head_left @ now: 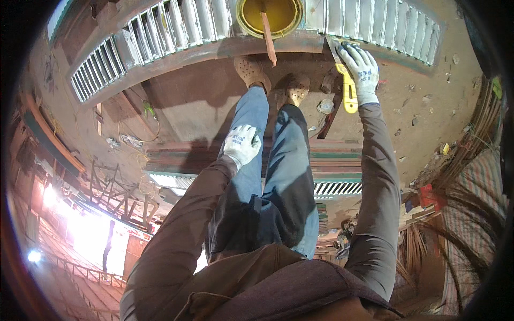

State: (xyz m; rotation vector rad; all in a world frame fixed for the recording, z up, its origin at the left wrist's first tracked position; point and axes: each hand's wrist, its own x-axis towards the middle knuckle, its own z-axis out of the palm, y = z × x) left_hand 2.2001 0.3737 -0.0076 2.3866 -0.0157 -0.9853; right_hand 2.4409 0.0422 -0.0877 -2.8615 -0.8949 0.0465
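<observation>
My right hand [363, 72], in a white glove with dark, stained fingertips, is closed around a scraper [349, 95] with a yellow handle. Its flat blade points up and left, over the edge of a long slatted wooden panel [241, 49] with white-smeared slats. On my knee rests my left hand [243, 143], also gloved, its fingers laid over the trouser leg and holding nothing. A round tub [251, 16] with a yellow inside stands at the middle of the panel. Across its rim leans a wooden stick [269, 40].
My clogs [251, 72] stand on the dirt floor, just below the panel. Stacked slatted frames [337, 160] lie behind my legs. Rubble [325, 106] is scattered on the ground. On the right are long thin strips [471, 139] and a striped sheet [479, 198].
</observation>
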